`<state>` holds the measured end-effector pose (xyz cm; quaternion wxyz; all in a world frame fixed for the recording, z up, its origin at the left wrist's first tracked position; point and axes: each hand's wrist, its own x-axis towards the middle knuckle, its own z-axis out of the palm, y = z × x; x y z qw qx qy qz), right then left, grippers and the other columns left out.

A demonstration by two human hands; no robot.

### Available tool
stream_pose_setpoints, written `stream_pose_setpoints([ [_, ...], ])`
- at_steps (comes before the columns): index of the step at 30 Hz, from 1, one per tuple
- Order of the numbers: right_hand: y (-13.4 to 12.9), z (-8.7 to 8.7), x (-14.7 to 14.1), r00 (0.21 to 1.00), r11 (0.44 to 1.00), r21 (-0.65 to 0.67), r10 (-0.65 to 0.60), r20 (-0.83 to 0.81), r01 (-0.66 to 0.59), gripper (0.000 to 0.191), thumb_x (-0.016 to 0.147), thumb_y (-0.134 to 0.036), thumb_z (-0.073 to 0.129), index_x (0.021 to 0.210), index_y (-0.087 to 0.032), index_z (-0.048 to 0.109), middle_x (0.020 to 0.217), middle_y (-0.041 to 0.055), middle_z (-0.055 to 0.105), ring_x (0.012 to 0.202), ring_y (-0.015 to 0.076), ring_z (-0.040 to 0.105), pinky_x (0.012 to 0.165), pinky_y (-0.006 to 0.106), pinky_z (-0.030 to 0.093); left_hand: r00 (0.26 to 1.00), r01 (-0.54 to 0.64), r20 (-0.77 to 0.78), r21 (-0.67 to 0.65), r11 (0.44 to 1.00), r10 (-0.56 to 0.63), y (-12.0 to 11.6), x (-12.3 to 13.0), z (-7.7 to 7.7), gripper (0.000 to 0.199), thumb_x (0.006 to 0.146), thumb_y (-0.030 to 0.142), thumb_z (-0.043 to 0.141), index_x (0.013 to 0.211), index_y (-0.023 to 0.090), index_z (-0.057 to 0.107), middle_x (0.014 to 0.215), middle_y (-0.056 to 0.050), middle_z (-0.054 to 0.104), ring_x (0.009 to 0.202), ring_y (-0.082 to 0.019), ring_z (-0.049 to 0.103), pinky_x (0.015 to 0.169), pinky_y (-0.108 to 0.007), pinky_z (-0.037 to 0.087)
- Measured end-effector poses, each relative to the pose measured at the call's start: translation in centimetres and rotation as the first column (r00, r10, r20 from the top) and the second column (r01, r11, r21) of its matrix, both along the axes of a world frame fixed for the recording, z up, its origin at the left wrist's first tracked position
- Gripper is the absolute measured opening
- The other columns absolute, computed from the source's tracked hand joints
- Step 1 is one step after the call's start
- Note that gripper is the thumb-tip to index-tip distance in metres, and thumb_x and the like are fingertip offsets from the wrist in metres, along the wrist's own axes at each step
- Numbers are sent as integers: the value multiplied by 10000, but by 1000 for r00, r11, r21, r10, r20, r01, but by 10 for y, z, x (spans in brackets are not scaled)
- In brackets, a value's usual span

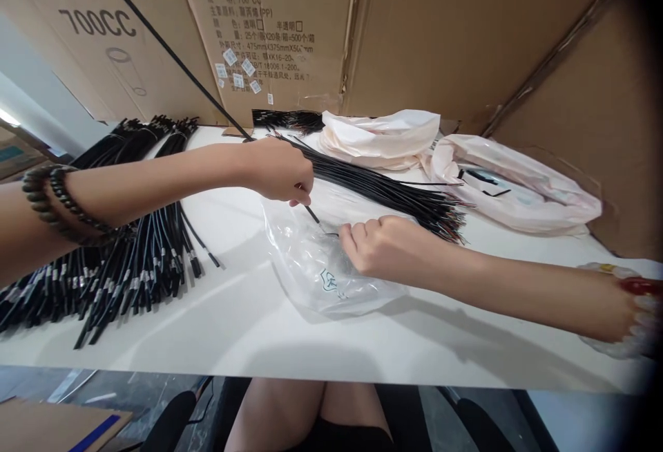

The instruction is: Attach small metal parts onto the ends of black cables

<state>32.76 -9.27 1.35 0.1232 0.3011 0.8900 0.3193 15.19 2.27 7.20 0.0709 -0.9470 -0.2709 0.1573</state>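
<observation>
My left hand (282,170) is closed around a black cable (312,214), whose length runs up and left past the cardboard. The cable's thin end points down toward my right hand (376,245). Fingers curled, my right hand pinches a small dark piece at the cable's end, too small to make out. Beneath both hands lies a clear plastic bag (311,286) with a green mark. Just behind them, a bundle of black cables (383,193) with bared wire ends rests on the white table (233,341).
Bundles of black cables (160,245) cover the left of the table. Two open white bags (383,135) stand at the back right, the right one holding small black pieces. Large cardboard boxes (414,37) wall off the back and right.
</observation>
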Motion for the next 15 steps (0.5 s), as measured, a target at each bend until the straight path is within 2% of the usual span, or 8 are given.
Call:
stream_pose_setpoints([
  [2,-1,2,5,997,997,-29,-73,-38,72,256,719,69,446,749,-109,627,546,42,585,452,144,481,422,285,111,999,31,12,70,997,-32,-3,-3,-1,288,888,311,479,792,240,741,692,-17,696,563,-118,434,574,-260,262],
  [4,-1,5,9,967,971,-126,-218,-132,202,196,769,3,503,804,-128,644,582,36,632,468,151,512,433,287,109,999,49,9,171,984,-51,-8,-6,-2,324,916,323,434,855,231,739,692,-38,691,563,-133,446,566,-267,244],
  [6,-1,10,11,887,909,-274,-383,-257,313,124,860,-135,544,851,-161,665,637,28,677,507,160,556,451,283,143,1000,20,-5,258,966,-19,-14,-11,-3,366,936,360,394,879,228,731,689,-48,683,574,-146,486,567,-272,234],
  [7,-2,13,11,842,880,-343,-437,-317,327,138,895,-204,544,873,-176,677,666,26,695,538,165,581,465,281,175,1000,-5,-4,292,957,6,-17,-14,-4,385,942,382,378,876,229,725,698,-49,684,586,-154,511,568,-275,231],
  [9,-3,17,10,780,864,-424,-455,-430,270,182,925,-269,534,908,-193,698,708,19,718,594,165,616,501,275,249,999,-40,22,330,943,35,-23,-20,-6,417,952,404,342,864,230,711,740,-50,696,618,-170,551,565,-284,230],
  [11,-6,20,7,749,872,-459,-417,-514,171,188,925,-280,543,942,-195,710,728,16,728,620,157,630,531,270,299,996,-66,73,340,938,43,-28,-27,-10,448,961,403,298,858,233,699,780,-55,710,631,-178,566,556,-295,233],
  [13,-9,21,3,748,873,-477,-386,-540,106,192,918,-294,560,974,-192,714,742,19,733,625,156,637,534,269,315,989,-103,137,335,937,60,-31,-34,-14,486,968,413,258,860,239,699,782,-66,714,627,-180,565,552,-304,244],
  [15,-11,20,-1,768,863,-496,-381,-514,95,198,914,-302,567,992,-193,713,751,24,735,633,169,650,528,275,312,977,-147,192,313,938,89,-32,-38,-17,516,972,432,232,879,246,704,795,-73,719,622,-178,563,552,-307,254],
])
